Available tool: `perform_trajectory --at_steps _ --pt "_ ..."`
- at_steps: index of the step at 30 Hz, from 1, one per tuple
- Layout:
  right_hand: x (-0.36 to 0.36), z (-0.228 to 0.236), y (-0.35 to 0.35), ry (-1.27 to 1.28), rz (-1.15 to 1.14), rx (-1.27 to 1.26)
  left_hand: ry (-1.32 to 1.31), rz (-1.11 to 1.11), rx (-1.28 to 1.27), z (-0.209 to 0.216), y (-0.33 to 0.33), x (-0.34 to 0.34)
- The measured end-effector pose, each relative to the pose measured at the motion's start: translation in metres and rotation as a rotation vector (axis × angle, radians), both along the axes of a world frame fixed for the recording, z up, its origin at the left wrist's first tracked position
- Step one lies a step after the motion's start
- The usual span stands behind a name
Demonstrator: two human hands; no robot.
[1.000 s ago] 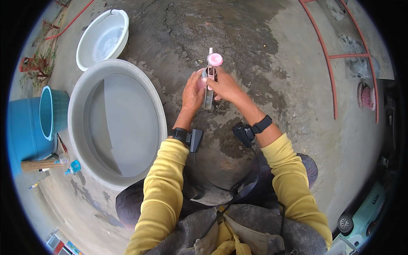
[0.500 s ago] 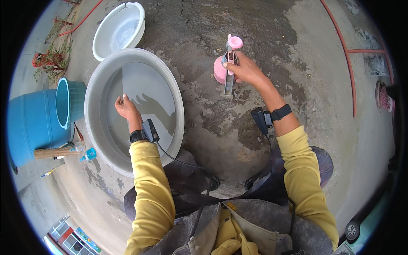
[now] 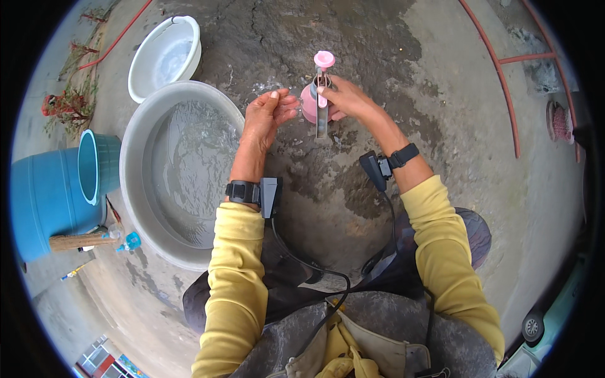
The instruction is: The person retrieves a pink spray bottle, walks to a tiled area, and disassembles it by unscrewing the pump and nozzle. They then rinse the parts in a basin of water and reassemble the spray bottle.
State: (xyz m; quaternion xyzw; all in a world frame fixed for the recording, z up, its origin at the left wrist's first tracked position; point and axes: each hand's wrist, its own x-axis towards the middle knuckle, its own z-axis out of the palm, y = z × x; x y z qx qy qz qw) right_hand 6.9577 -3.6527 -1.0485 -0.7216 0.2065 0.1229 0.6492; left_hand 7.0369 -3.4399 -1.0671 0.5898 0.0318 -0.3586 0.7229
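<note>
Head view: right hand (image 3: 343, 97) clamps the pink pump bottle (image 3: 313, 101) upright over wet concrete ground (image 3: 378, 50), steadying it for rinsing, probably. Left hand (image 3: 268, 113) is just beside it, fingers loosely curled, holding nothing, above the rim of the big grey basin (image 3: 135, 183) of water.

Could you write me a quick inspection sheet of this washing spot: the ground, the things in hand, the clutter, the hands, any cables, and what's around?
Surface: rough concrete ground, wet and dark in patches.
Job's things: pink bottle with a pump handle; large grey basin holding water.
Clutter: small white basin; blue bucket; wooden-handled brush.
Hands: right hand grips the pink bottle; left hand open, wet, just beside it.
Cables: black cable runs from the wrist devices to the lap.
Surroundings: red pipe on the ground; plants far left.
</note>
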Motion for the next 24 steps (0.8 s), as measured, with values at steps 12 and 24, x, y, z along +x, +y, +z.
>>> perform_trajectory --at_steps 12,24 --pt "-0.009 -0.017 -0.013 0.066 -0.096 0.029 -0.744 0.721 0.506 -0.050 0.097 0.051" --pt "-0.016 -0.066 -0.022 0.082 -0.644 0.788 0.231 0.266 -0.564 -0.020 0.122 0.023"
